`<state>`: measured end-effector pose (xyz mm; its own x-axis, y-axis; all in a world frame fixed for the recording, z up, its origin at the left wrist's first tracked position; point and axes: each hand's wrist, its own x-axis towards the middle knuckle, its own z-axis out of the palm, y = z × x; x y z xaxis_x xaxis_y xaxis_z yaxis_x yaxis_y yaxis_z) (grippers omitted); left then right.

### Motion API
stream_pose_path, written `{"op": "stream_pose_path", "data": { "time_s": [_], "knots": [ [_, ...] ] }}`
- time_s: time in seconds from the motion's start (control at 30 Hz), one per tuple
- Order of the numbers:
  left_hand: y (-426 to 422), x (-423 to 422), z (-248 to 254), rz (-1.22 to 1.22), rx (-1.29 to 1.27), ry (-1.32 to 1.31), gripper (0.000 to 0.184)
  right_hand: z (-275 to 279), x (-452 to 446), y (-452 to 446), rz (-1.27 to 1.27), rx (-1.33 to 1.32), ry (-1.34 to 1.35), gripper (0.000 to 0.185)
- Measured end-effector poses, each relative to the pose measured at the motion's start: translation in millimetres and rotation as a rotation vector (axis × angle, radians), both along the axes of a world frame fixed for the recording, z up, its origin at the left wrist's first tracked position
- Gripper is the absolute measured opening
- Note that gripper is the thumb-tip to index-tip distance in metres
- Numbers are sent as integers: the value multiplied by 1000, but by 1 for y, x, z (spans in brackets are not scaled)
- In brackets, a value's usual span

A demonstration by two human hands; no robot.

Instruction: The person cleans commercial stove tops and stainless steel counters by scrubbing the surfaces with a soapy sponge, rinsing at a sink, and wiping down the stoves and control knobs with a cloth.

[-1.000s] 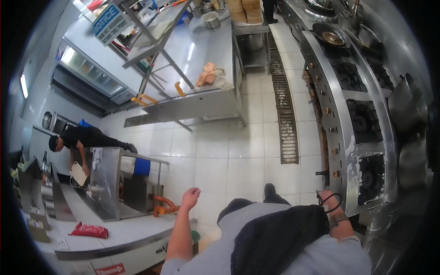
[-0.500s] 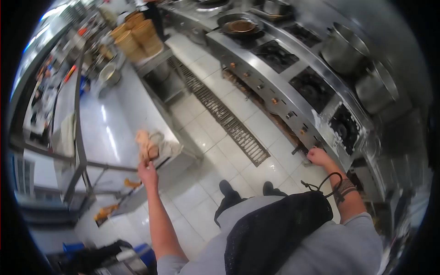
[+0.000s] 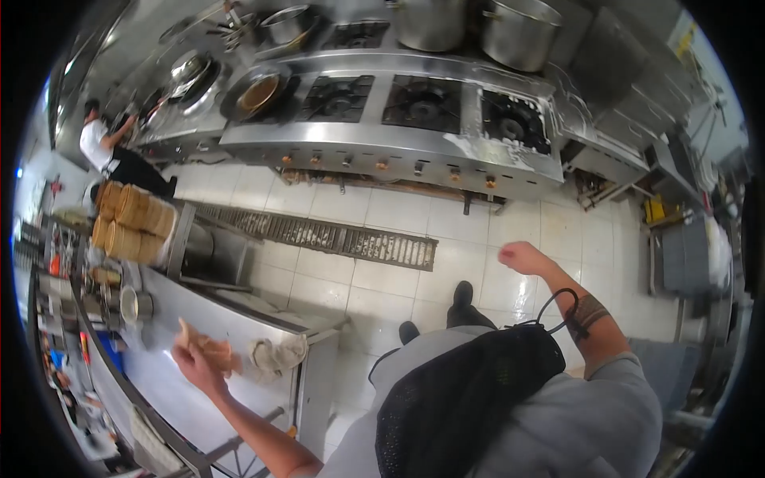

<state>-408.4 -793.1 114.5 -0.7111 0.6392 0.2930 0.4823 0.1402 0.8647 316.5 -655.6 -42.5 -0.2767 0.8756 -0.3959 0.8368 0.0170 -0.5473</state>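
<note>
On the steel table (image 3: 159, 378) at the lower left, my left hand (image 3: 198, 366) is closed on the near side of an orange-pink cloth (image 3: 219, 353). A greyish-beige cloth (image 3: 276, 354) lies just right of it at the table's corner. My right hand (image 3: 520, 258) hangs over the tiled floor in front of the stove, its fingers curled in with nothing visible in them. The stove (image 3: 351, 143) has several burners, with white foam around the rightmost one (image 3: 510, 119).
Bamboo steamers (image 3: 135, 223) and a metal pot (image 3: 136, 304) stand at the left. Two tall pots (image 3: 519, 33) are behind the stove. A floor grate (image 3: 351, 241) runs before it. Another person (image 3: 111, 151) works at the far left. A grey bin (image 3: 695, 253) stands right.
The view has turned right toward the stove. My left hand has reached out to the orange-pink cloth and closed on it. My right hand has moved away from the stove's front.
</note>
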Motion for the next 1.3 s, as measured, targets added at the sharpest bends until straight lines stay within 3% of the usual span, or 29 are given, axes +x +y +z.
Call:
{"op": "stream_pose_path", "data": {
  "time_s": [0.1,0.13,0.17,0.2,0.23,0.27,0.33,0.4,0.47,0.53,0.57,0.6,0.63,0.67,0.73,0.83,0.9,1.0,1.03,1.1,1.17,1.2,1.23,1.27,1.3],
  "knots": [
    [78,83,25,-404,10,-135,24,25,-55,8,-107,33,270,28],
    [98,124,34,-558,-62,-409,25,24,-70,11,-113,52,384,29],
    [116,180,49,-484,-199,-504,25,23,-81,15,-116,68,494,31],
    [132,222,50,-405,-446,-505,17,25,-89,22,-123,-120,609,36],
    [149,237,25,-777,-493,-471,9,26,-92,28,-128,-312,723,42],
    [162,264,-21,-953,-378,-329,6,19,-93,31,-142,-319,726,42],
    [170,337,-61,-1180,-442,-259,12,-1,-92,31,-410,-841,1209,57],
    [173,419,-61,-1386,-534,-152,16,-14,-86,25,-519,-777,1306,68],
    [171,477,-72,-1465,-463,-290,17,-68,-52,19,-647,-875,1415,62],
    [183,507,-85,-1459,-568,-403,17,-89,-17,14,-843,-518,1600,48],
    [187,516,-90,-1454,-657,-506,18,-94,-2,15,-863,-541,1594,48],
    [193,521,-97,-1444,-673,-523,18,-94,15,24,-1107,-537,1604,41],
    [204,521,-108,-1434,-707,-464,17,-95,28,37,-1343,-519,1600,34],
    [215,520,-114,-1424,-737,-400,16,-99,35,47,-1343,-526,1594,34],
    [235,512,-122,-1399,-738,-452,15,-107,42,69,-1192,-521,1068,26],
    [272,481,-175,-1278,-562,-285,22,-100,24,145,-595,81,664,26],
    [316,459,-169,-1146,-573,-356,25,-85,17,211,-218,335,510,35],
    [396,429,-172,-1048,-371,-558,16,-25,-14,301,-115,203,464,24],
    [427,428,-168,-1059,-284,-553,20,14,-25,325,-97,14,235,34],
    [486,413,-185,-1038,-307,-430,34,15,-48,358,-101,-186,-6,44],
    [532,406,-216,-1051,-286,-569,48,-34,-72,377,-144,151,-68,70],
    [552,401,-235,-1076,-296,-602,51,-64,-86,385,-148,145,-74,70],
    [567,395,-256,-1081,-309,-609,51,-97,-102,388,-111,325,-96,78],
    [579,391,-279,-1096,-292,-420,49,-120,-116,392,-79,500,-119,86],
    [590,392,-293,-1112,-270,-234,47,-122,-126,400,-95,484,-128,86]
  ]
}}
